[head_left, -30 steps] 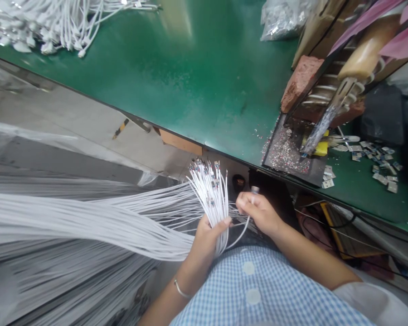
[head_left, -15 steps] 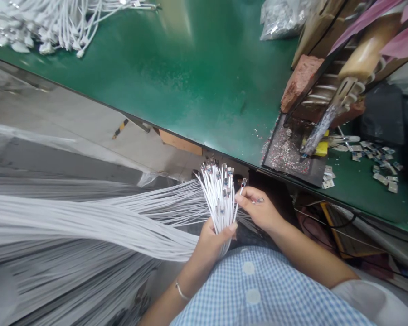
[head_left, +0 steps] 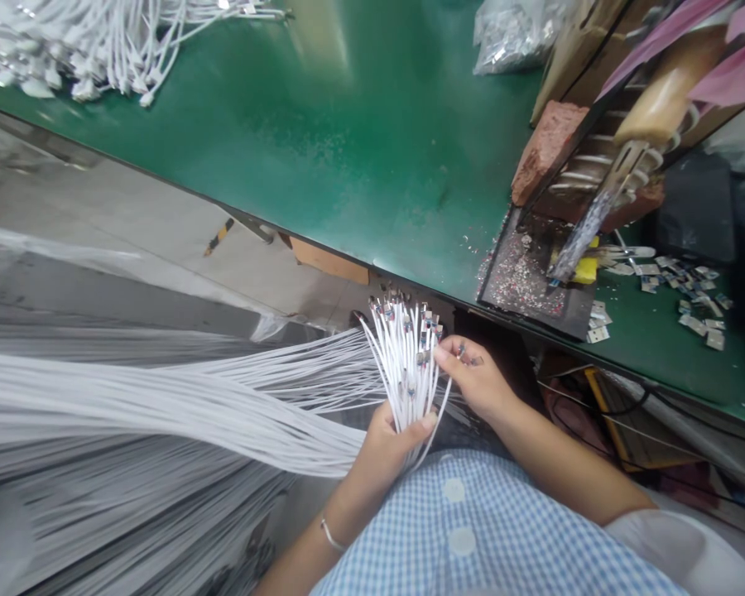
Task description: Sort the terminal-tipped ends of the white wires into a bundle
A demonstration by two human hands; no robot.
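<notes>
Upright bundle of thin white cables with metal tips point(head_left: 410, 356) held in the left hand point(head_left: 390, 439).
The bundle is clasped low in a closed grasp; beside its tips, the right hand point(head_left: 479, 385) is half curled, small silver metal pieces point(head_left: 477, 361) held between its fingers.

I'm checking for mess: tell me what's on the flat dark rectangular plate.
Pale and reddish crumbs plus a yellow block show on the plate; the wooden-handled metal rod hides whatever lies behind.
</notes>
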